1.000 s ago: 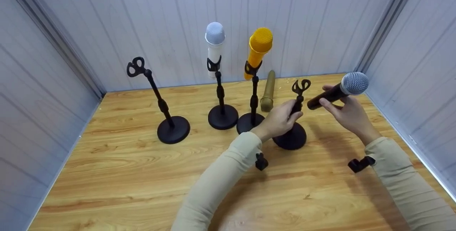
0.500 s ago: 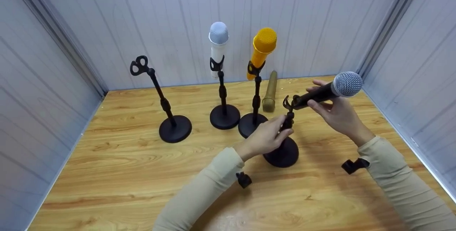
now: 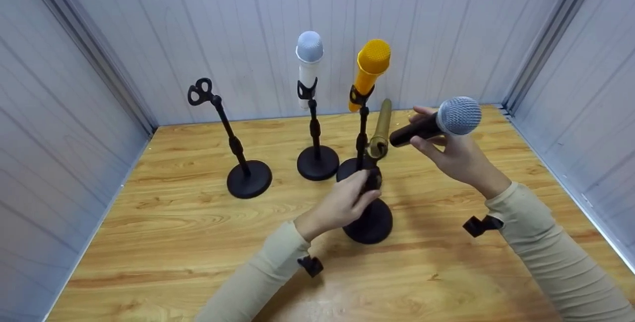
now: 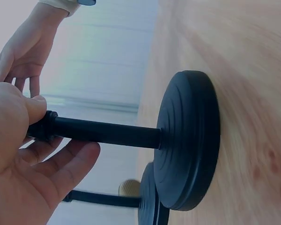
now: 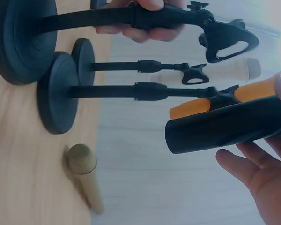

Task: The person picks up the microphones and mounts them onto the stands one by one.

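My left hand (image 3: 342,200) grips the pole of a black microphone stand (image 4: 107,131), just below its clip. The stand's round base (image 3: 371,225) is at or just above the wooden table; I cannot tell whether it touches. Its clip (image 5: 232,42) holds nothing. Between thumb and fingers, my right hand (image 3: 459,161) holds a black microphone (image 3: 416,130) with a silver mesh head, up and to the right of the stand. The handle's tail end points left toward the clip, apart from it in the right wrist view.
Behind stand a yellow microphone (image 3: 373,59) and a white microphone (image 3: 310,49), each in a black stand. A gold microphone (image 3: 382,126) lies on the table near the back wall. Another stand (image 3: 248,178), its clip bare, is at left. Pale walls (image 3: 560,89) enclose the table.
My left hand has brought the stand left and nearer to me. The right hand has moved left with the black microphone. The view has turned slightly.
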`<state>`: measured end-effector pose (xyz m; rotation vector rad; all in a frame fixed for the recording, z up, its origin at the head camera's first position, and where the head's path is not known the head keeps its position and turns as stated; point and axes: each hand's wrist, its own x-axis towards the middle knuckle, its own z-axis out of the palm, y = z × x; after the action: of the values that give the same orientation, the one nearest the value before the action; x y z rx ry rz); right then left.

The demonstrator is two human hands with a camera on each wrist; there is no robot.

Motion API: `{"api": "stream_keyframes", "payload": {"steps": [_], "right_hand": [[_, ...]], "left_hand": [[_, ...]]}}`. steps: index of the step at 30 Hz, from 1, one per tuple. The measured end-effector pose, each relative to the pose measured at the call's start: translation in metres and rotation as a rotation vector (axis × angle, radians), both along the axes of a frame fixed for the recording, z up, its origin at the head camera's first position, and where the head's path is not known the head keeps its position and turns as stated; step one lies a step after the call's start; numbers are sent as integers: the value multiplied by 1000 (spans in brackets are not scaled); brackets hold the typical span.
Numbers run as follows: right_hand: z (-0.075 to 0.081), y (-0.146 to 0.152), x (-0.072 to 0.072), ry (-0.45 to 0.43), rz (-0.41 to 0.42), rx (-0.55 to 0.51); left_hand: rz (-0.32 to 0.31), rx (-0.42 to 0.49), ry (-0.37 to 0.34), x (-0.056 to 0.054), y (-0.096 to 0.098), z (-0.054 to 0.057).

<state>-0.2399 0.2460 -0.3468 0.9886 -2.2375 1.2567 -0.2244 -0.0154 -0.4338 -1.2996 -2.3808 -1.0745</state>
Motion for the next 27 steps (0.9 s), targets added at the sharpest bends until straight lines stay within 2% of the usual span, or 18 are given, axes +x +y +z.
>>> {"api": "stream_keyframes", "payload": {"steps": [4,7,10,13,15,20,27], "right_hand": [[7,-14,-1,67,76,28],[14,-27,-2,125,128,17],[23,-40,-2,188,154,-11],[32,-53,-3,224,181,-43],[37,-61,-5,220,212,-67],[44,-83,-16,171,289,-45],[32,-102,-35,156,377,13]], "left_hand": [[27,10,-6,3,-18,0],[39,45,-35,4,-28,-1],[38,76,-72,3,-34,-3],[35,87,-71,2,-35,-3],[33,99,-48,0,-35,-4],[29,161,6,-7,-34,-4],[61,168,-3,-18,-31,-8]]}}
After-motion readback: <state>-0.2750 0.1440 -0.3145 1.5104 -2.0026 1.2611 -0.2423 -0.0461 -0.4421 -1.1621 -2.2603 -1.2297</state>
